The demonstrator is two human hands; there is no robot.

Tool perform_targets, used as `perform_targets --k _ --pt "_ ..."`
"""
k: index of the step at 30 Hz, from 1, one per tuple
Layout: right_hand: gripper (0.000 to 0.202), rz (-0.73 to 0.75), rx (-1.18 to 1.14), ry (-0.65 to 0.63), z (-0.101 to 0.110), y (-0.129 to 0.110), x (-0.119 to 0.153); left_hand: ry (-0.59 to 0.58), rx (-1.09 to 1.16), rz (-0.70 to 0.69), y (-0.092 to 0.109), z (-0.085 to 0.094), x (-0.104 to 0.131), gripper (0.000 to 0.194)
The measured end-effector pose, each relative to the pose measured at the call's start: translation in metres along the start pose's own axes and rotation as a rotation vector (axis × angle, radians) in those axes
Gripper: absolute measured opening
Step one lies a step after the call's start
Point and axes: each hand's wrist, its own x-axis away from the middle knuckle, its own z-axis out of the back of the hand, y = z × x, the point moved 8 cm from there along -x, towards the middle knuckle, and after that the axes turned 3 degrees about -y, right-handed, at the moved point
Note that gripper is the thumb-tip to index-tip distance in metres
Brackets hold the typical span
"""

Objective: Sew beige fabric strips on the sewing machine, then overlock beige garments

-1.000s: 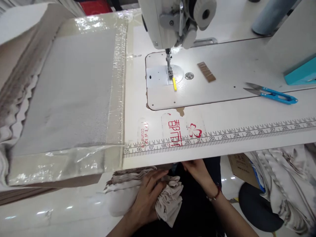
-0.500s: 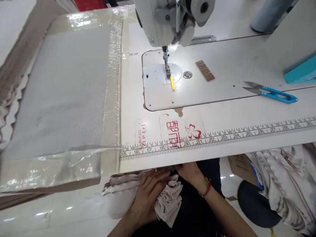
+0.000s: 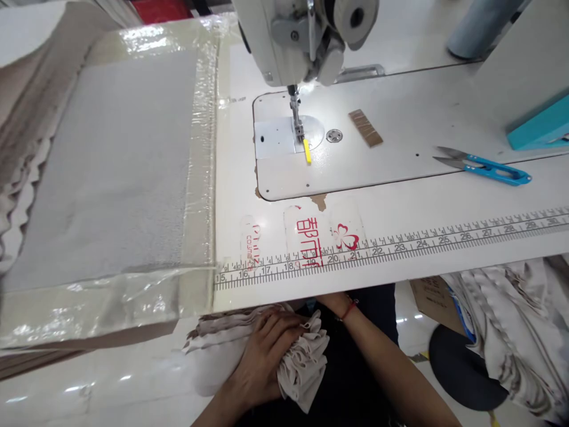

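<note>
My left hand (image 3: 269, 350) is wrapped over a bundle of folded beige fabric (image 3: 304, 362) below the table's front edge, with its fingers pressed on the cloth. More layered fabric (image 3: 217, 335) lies to the left of that hand. My right hand (image 3: 331, 301) reaches under the table edge; its fingers are hidden there, and a red band circles the wrist. Above the hands stands a sewing machine (image 3: 284, 47), its needle and presser foot over the metal plate, with a small yellow piece (image 3: 307, 152) beside the foot.
Blue thread snips (image 3: 493, 169) and a brown strip (image 3: 365, 128) lie on the white table (image 3: 400, 213), which has a ruler along its front. Fabric piles stand at the far left (image 3: 40, 101) and lower right (image 3: 502, 320). A black round seat (image 3: 464, 367) is lower right.
My right hand has moved farther under the table edge, so less of it shows. My left hand stays on the fabric bundle. The camera view has shifted slightly.
</note>
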Motion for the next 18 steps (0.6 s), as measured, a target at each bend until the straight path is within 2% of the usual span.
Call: perform_targets --k 5,8,11,13,15,18 --pt "0.020 0.011 0.024 0.003 0.001 -0.007 0.020 -0.019 0.010 0.011 -0.005 -0.006 0.007 0.037" --pt "0.014 0.067 -0.001 -0.010 0.008 -0.020 0.045 0.010 -0.077 0.068 -0.009 -0.006 0.012 0.059" --pt "0.014 0.165 -0.053 -0.081 0.011 -0.034 0.062 -0.041 -0.123 0.177 -0.012 -0.008 0.012 0.074" --pt "0.012 0.215 -0.091 -0.107 0.013 -0.036 0.060 -0.073 -0.069 0.209 -0.012 -0.009 0.011 0.065" --pt "0.010 0.252 -0.116 -0.086 0.017 -0.034 0.047 -0.053 -0.052 0.198 -0.011 -0.006 0.011 0.051" --pt "0.027 0.322 -0.127 0.026 0.023 -0.034 0.024 -0.019 -0.094 0.143 -0.008 -0.002 0.012 0.041"
